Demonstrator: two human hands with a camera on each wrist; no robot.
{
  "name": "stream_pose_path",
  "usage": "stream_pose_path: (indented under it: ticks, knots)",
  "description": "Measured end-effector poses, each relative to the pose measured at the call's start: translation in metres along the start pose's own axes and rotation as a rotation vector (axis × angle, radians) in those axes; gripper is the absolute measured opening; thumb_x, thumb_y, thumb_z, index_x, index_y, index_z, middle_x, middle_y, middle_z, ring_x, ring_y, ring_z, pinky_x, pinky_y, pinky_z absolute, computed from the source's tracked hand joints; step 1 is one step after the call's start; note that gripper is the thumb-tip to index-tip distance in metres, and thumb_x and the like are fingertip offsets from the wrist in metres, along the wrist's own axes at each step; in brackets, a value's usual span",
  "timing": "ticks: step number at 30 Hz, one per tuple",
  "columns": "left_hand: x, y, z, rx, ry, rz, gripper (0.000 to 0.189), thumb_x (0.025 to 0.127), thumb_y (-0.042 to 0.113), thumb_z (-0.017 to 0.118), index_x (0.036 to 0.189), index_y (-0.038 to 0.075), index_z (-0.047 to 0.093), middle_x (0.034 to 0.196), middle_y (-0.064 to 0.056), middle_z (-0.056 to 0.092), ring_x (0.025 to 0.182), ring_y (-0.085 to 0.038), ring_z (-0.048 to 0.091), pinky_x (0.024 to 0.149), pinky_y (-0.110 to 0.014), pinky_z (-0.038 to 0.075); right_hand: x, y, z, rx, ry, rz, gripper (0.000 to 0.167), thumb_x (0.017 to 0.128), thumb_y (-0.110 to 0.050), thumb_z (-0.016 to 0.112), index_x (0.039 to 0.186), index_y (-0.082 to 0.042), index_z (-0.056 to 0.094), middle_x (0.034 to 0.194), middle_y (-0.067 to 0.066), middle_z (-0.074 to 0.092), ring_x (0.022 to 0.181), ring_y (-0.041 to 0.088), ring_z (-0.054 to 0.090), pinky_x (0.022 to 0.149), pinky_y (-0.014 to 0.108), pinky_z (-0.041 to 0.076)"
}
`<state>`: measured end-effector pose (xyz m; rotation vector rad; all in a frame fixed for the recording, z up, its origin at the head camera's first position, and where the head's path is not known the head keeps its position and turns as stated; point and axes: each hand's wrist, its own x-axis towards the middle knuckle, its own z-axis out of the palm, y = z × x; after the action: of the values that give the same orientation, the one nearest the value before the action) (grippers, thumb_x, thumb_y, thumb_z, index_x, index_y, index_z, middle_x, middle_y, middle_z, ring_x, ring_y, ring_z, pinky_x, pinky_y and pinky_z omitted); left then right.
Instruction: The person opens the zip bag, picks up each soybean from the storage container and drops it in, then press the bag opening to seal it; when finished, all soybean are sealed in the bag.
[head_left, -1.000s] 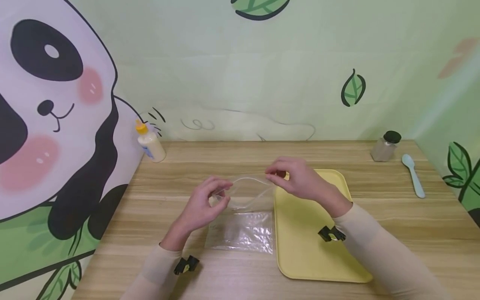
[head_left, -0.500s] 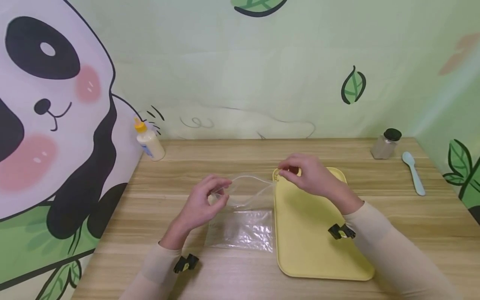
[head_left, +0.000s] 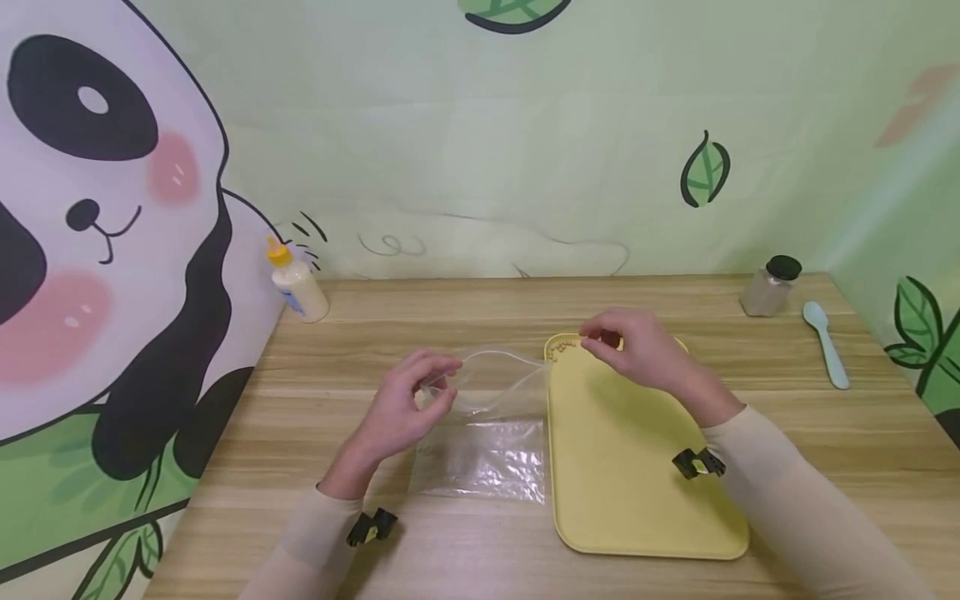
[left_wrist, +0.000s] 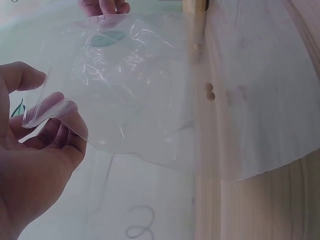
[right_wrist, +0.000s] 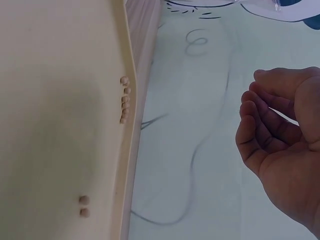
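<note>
In the head view my left hand [head_left: 405, 404] pinches the left side of a clear plastic zip bag [head_left: 480, 458] between thumb and fingers. The bag's mouth gapes, and its right corner reaches the rim of a yellow tray [head_left: 630, 492]. Above the tray's far edge, my right hand [head_left: 637, 346] hangs with loosely curled fingers. The right wrist view shows nothing in it. Several small brown beads [right_wrist: 125, 100] lie along the tray's edge, with a pair apart from them. Through the bag in the left wrist view, two beads [left_wrist: 209, 92] show; I cannot tell whether they are inside.
A white bottle with a yellow cap [head_left: 300, 287] stands at the back left. Toward the back right are a clear jar with a black lid [head_left: 768, 287] and a pale blue spoon [head_left: 827, 346]. A painted wall [head_left: 465, 150] rises behind the wooden table [head_left: 300, 383].
My right hand has let go of the bag's right corner and moved right over the tray. More beads now show in the tray's far left corner. The left hand keeps its place.
</note>
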<state>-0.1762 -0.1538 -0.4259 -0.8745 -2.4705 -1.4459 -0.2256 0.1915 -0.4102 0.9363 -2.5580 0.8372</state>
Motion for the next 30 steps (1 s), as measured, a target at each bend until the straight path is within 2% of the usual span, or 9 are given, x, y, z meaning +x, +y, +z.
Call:
stream_pose_path:
  ticks: [4, 13, 23, 30]
  knots:
    - [0.000, 0.000, 0.000, -0.005, 0.003, 0.006, 0.035, 0.082, -0.004, 0.067, 0.116, 0.000, 0.064, 0.110, -0.011, 0.064, 0.089, -0.020, 0.063, 0.086, -0.032, 0.058, -0.005, 0.007, 0.000, -0.008, -0.008, 0.026, 0.008, 0.087, -0.007, 0.070, 0.094, -0.005, 0.072, 0.078, 0.001, 0.068, 0.067, 0.009, 0.055, 0.058, 0.028, 0.051]
    - [-0.001, -0.004, 0.000, 0.001, 0.019, 0.016, 0.034, 0.082, -0.003, 0.067, 0.116, 0.000, 0.064, 0.109, -0.010, 0.064, 0.088, -0.018, 0.063, 0.084, -0.028, 0.058, -0.013, 0.021, 0.000, -0.050, -0.104, 0.190, 0.012, 0.089, -0.013, 0.069, 0.097, -0.004, 0.072, 0.079, 0.002, 0.067, 0.067, 0.011, 0.054, 0.059, 0.025, 0.049]
    - [-0.001, -0.002, -0.001, -0.009, 0.011, 0.000, 0.035, 0.082, -0.004, 0.067, 0.116, 0.001, 0.064, 0.110, -0.010, 0.064, 0.088, -0.018, 0.063, 0.084, -0.029, 0.058, -0.027, 0.040, 0.001, -0.031, -0.148, 0.278, 0.013, 0.090, -0.011, 0.066, 0.097, -0.001, 0.072, 0.080, 0.005, 0.069, 0.068, 0.012, 0.056, 0.061, 0.026, 0.050]
    - [0.000, -0.002, -0.001, -0.009, 0.010, -0.004, 0.034, 0.082, -0.004, 0.067, 0.116, 0.001, 0.064, 0.109, -0.009, 0.064, 0.088, -0.018, 0.062, 0.084, -0.029, 0.058, -0.035, 0.049, -0.001, -0.056, -0.179, 0.334, 0.013, 0.090, -0.011, 0.065, 0.095, -0.001, 0.071, 0.080, 0.004, 0.068, 0.069, 0.013, 0.056, 0.061, 0.027, 0.049]
